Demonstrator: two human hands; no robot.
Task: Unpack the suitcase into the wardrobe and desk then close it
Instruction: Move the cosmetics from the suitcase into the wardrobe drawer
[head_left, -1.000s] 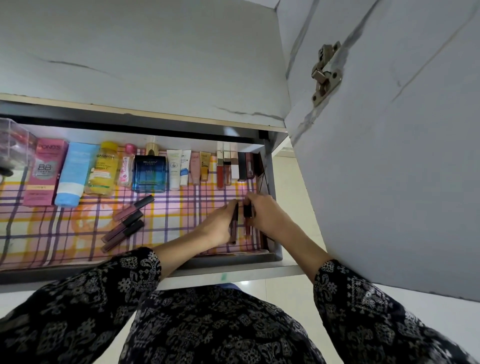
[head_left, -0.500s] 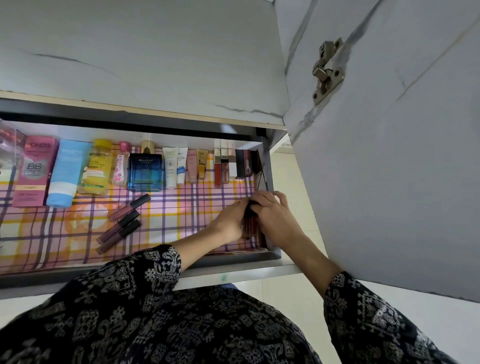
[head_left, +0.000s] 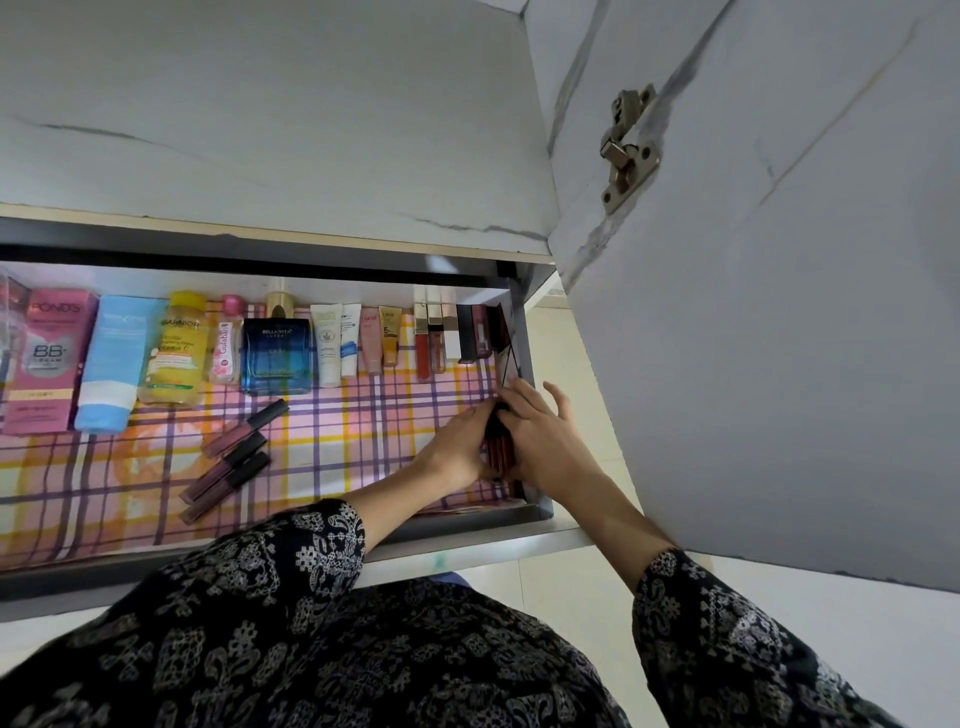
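Left hand (head_left: 457, 449) and right hand (head_left: 545, 441) are close together at the right end of an open drawer (head_left: 447, 526). Between them is a bunch of dark tubes (head_left: 497, 441) with red parts showing. The left hand curls its fingers round the bunch from the left side. The right hand lies over the bunch from the right, with its fingers mostly straight and spread; its thumb is hidden. The bunch sits low in the drawer, just beside the right wall and near the front. The bottom of the drawer is lined with a checked cloth (head_left: 337, 431) in pink, purple and yellow. Three lip gloss tubes (head_left: 228, 457) lie side by side on the cloth, well apart from the hands and to their left. Along the back wall there is a row of things: a pink box (head_left: 47, 358), a light blue tube (head_left: 111, 364), a yellow bottle (head_left: 174, 353), a small pink bottle (head_left: 226, 343), a blue perfume bottle (head_left: 276, 358), some small tubes (head_left: 343, 343) and some lipsticks (head_left: 436, 338). On the right a pale door (head_left: 779, 338) stands open, with a metal hinge (head_left: 628, 150) on it. Both arms wear dark sleeves (head_left: 291, 561) with a white pattern.
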